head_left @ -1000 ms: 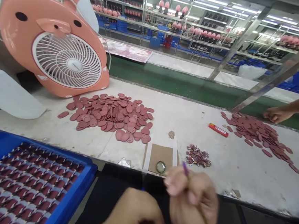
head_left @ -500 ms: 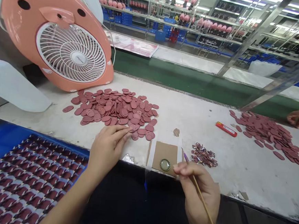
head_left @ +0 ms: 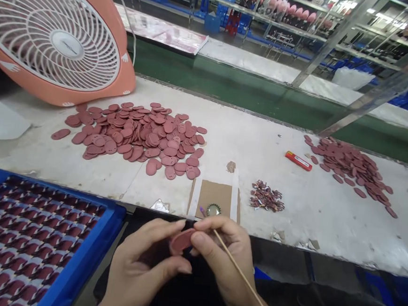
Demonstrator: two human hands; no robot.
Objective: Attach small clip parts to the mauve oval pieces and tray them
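Head view: a dusky-pink oval piece (head_left: 182, 242) is pinched between the left hand (head_left: 145, 266) and the right hand (head_left: 224, 263), just in front of the edge of the white surface (head_left: 226, 140). Both hands are brought close together and closed around the piece, with its rim held between the fingers and thumbs. A thin wooden stick (head_left: 243, 279) is also gripped in the right hand, and its purple tip (head_left: 202, 211) points up and left, near a round metal cap (head_left: 213, 210) lying on a brown cardboard pad (head_left: 214, 196). A large heap of similar oval pieces (head_left: 134, 136) is spread on the surface beyond the hands, and a second heap (head_left: 351, 169) lies well to the right. Between them, a small pile of crumpled scraps (head_left: 267, 196) and a red lighter (head_left: 298, 161) can be seen. A blue tray (head_left: 106, 225) packed with rows of dark-red pieces is placed to the left of the hands, and a pink fan (head_left: 67, 44) stands at the far left.
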